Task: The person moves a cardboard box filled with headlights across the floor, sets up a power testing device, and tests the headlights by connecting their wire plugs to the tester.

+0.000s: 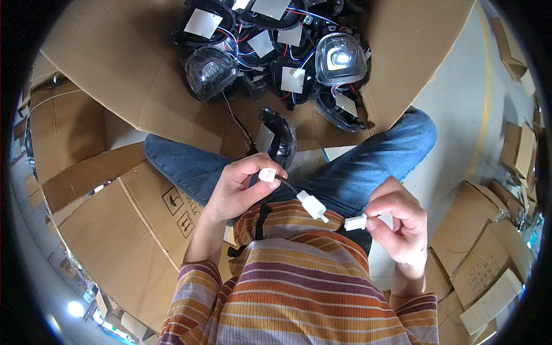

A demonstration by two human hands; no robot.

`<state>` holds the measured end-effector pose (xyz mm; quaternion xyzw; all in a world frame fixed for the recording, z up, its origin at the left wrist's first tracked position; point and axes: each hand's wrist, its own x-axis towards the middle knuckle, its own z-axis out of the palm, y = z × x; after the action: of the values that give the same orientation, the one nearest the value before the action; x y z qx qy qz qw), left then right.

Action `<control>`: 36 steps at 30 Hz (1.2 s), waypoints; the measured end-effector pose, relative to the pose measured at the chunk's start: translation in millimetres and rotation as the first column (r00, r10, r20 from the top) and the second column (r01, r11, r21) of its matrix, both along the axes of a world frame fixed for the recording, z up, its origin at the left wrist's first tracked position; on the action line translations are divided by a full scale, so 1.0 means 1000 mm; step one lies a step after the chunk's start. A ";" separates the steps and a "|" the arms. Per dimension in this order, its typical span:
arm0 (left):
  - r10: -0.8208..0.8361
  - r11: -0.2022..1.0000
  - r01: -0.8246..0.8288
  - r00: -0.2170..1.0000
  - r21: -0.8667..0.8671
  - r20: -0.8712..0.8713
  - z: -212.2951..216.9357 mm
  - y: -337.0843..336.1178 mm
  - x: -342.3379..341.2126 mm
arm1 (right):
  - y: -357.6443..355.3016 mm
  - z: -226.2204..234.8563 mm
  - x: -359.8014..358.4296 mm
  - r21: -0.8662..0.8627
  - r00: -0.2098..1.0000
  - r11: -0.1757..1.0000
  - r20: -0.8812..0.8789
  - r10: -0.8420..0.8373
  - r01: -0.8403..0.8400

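Observation:
Between thumb and fingers, my left hand pinches a small white plastic connector. A short dark cable runs from near that hand to a second white connector, which hangs free over my lap. My right hand is closed on a separate white plug piece, a little to the right of the hanging connector and apart from it. Just beyond my left hand lies a black curved lamp housing with a pale label. Where its wiring joins the cable in my hand is hidden.
In front of my knees a large open cardboard box holds several black lamp units with clear lenses and coloured wires. Flattened cartons lie at left, more cartons at right. A yellow line crosses the grey floor.

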<state>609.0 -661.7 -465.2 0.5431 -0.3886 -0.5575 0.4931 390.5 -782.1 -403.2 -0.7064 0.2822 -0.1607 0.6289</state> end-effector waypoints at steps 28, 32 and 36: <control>-0.192 0.980 0.196 0.978 0.040 -0.083 0.009 0.005 0.017 | 0.003 -0.009 0.025 -0.467 0.995 0.880 -0.092 0.049 -0.086; -0.211 0.967 0.213 0.977 0.141 -0.025 0.020 -0.001 0.013 | 0.009 -0.015 0.027 -0.507 1.000 0.862 -0.012 0.008 -0.013; -0.136 0.967 0.131 0.991 0.221 0.007 0.030 0.001 0.014 | 0.010 -0.017 0.028 -0.406 1.000 0.914 0.016 0.003 0.004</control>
<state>623.1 -660.5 -434.9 0.5732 -0.3656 -0.6229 0.3871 418.3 -772.3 -420.4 -0.8202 0.2376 -0.2216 0.4709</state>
